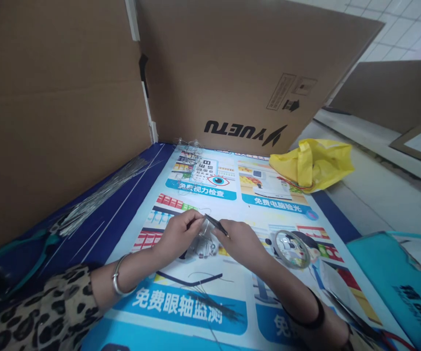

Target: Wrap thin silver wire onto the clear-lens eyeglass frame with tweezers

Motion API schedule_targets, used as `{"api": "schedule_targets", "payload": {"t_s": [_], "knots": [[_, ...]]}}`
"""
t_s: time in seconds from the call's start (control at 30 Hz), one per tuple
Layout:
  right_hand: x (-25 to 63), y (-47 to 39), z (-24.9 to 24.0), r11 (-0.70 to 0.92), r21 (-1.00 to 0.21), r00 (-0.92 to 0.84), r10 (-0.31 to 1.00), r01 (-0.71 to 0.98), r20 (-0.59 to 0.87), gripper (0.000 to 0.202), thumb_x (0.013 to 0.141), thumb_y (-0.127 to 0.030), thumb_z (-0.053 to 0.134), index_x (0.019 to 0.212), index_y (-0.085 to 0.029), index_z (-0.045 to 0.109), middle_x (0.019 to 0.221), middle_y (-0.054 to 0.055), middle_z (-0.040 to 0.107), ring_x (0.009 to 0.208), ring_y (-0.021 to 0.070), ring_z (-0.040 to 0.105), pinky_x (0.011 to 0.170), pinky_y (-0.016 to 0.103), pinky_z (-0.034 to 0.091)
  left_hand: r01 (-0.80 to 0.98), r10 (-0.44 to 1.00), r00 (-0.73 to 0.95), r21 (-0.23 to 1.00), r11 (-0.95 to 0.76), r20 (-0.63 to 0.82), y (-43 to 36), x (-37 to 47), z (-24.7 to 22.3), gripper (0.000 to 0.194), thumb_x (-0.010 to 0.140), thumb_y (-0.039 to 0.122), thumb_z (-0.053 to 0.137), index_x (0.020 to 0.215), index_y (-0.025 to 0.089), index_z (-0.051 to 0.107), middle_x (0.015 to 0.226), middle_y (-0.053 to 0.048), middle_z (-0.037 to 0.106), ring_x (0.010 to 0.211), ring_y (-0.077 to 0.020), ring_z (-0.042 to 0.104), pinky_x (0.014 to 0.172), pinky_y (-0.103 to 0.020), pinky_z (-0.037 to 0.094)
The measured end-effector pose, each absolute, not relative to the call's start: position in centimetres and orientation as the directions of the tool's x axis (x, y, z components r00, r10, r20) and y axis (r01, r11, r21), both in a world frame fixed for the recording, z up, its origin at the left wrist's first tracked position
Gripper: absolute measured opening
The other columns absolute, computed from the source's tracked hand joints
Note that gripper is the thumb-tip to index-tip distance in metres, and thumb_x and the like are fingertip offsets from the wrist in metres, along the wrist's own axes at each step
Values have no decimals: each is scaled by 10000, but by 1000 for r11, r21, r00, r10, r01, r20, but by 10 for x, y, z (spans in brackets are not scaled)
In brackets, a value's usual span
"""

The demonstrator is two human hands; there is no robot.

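My left hand [181, 233] pinches thumb and fingertips together over the printed sheet. A fine wire [206, 210] curls out by these fingertips; the held end is hidden. My right hand [242, 243] is closed around a slim dark pointed tool [215, 224], whose tip meets the left fingertips. I cannot tell whether it is tweezers or a plier jaw. Just below the hands lies a small cluster of clear and metallic pieces [207, 247], too blurred to name. Closer to me, a bundle of thin dark wires [215, 303] rests on the sheet.
Cardboard panels [232, 63] stand behind and left. Long silvery wires [96, 197] lie at left beside teal-handled pliers [51, 238]. A tape roll [276, 243], a yellow bag [314, 165] and a teal package [396, 278] are at right. Tangled clear pieces [190, 148] lie at the back.
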State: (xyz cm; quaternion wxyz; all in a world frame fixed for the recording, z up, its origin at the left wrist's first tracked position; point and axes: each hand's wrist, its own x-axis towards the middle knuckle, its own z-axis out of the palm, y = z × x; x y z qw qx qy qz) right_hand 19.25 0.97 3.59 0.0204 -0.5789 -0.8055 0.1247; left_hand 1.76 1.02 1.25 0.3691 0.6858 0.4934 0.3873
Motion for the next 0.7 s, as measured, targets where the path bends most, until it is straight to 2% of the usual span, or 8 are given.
{"api": "schedule_targets", "payload": {"t_s": [0.13, 0.27, 0.4, 0.57, 0.7], "knots": [[190, 13, 32, 274, -179, -295, 950, 945, -101, 295, 887, -390, 382, 762, -197, 566, 728, 41, 660, 652, 171, 586, 513, 252, 226, 352, 960, 244, 911, -217, 134, 10, 18, 13, 179, 837, 256, 438, 726, 178, 555, 652, 34, 555, 631, -105, 509, 605, -212, 384], [196, 19, 34, 200, -155, -211, 975, 967, -61, 284, 896, -373, 374, 781, -193, 562, 704, 35, 657, 628, 170, 584, 508, 253, 231, 263, 967, 255, 960, -96, 27, 12, 17, 10, 157, 825, 285, 472, 837, 179, 586, 681, 18, 588, 609, -106, 507, 579, -217, 388], [213, 17, 31, 178, -86, -176, 984, 980, 35, 270, 900, -359, 382, 810, -187, 569, 708, 34, 649, 618, 165, 571, 517, 255, 243, 153, 965, 255, 988, 28, -66, 14, 14, 9, 182, 812, 325, 506, 823, 166, 593, 675, 4, 576, 558, -93, 462, 536, -217, 362], [237, 2, 20, 347, 53, -349, 903, 936, 250, 139, 841, -199, 473, 840, -185, 611, 740, 40, 630, 691, 177, 542, 603, 269, 282, 47, 941, 303, 989, 141, -149, 15, 10, 11, 168, 790, 337, 557, 823, 173, 573, 682, 15, 550, 553, -80, 452, 523, -211, 339], [247, -9, 20, 526, 100, -523, 771, 844, 363, 165, 798, -99, 479, 824, -170, 625, 660, 33, 579, 661, 174, 479, 630, 282, 279, 36, 927, 323, 982, 187, -188, 15, 10, 10, 178, 781, 343, 573, 769, 172, 525, 636, 36, 504, 510, -70, 421, 495, -210, 321]]}}
